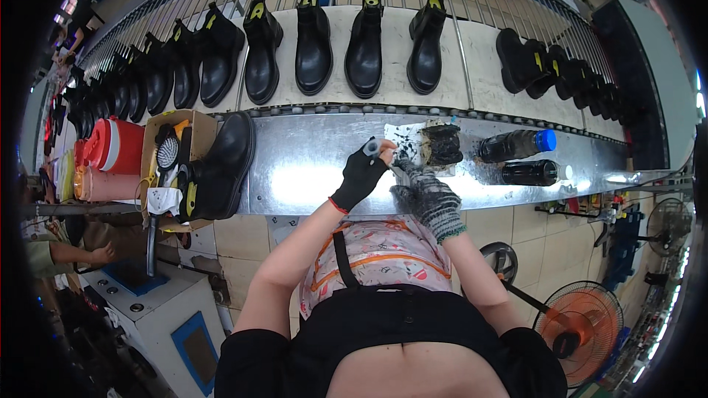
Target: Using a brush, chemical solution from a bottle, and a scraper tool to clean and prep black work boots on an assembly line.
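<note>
My left hand (360,177), in a black glove with bare fingertips, is over the metal bench (310,155). Its fingers are curled together, and a small greyish spot shows at them. Right beside it is my right hand (429,197), in a grey striped knit glove smeared with black. Its fingers are bent toward the left fingertips; whatever may be between them is too small to make out. Just beyond my hands lie a black-stained white sheet (402,135) and a blackened pad (444,144). To the right, a dark bottle with a blue cap (516,145) and a second dark bottle (529,172) lie on their sides.
Black ankle boots (365,59) stand in a long row on the pale conveyor (472,59) behind the bench. One black boot (228,162) is beside a cardboard box (199,124) holding a brush. A red container (118,144) stands further left. An orange fan (579,332) is behind right.
</note>
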